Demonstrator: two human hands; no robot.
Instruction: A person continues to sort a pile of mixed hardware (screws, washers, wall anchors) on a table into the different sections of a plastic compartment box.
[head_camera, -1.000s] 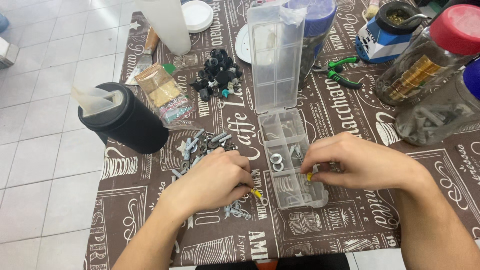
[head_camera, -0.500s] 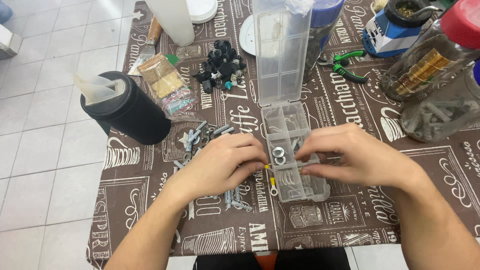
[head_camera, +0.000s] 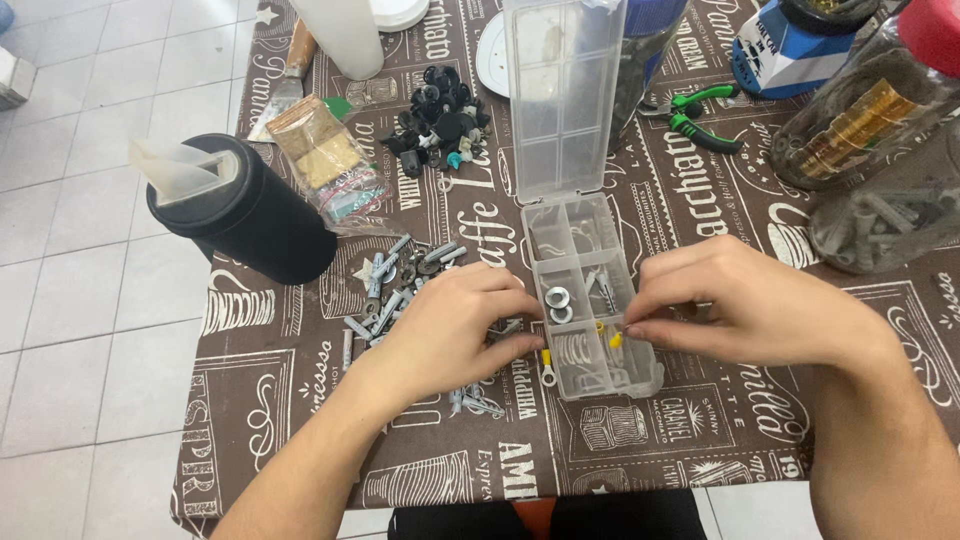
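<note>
Hands have drawn closer around the clear compartment box (head_camera: 592, 300) on the tabletop (head_camera: 700, 420). Left hand (head_camera: 450, 335), curled, now pinches a yellow terminal (head_camera: 548, 368) beside it; right hand (head_camera: 745, 300) pinches another yellow connector (head_camera: 616, 340) over a compartment.

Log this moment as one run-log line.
left hand: on loose screws pile | right hand: pinching yellow terminal over clear organizer box | lid open | second yellow terminal beside box

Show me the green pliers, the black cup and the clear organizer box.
Green pliers (head_camera: 700, 115), head view, on a handle.
Black cup (head_camera: 255, 215), head view, on its side wall.
Organizer box (head_camera: 565, 100), head view, on its open lid.
</note>
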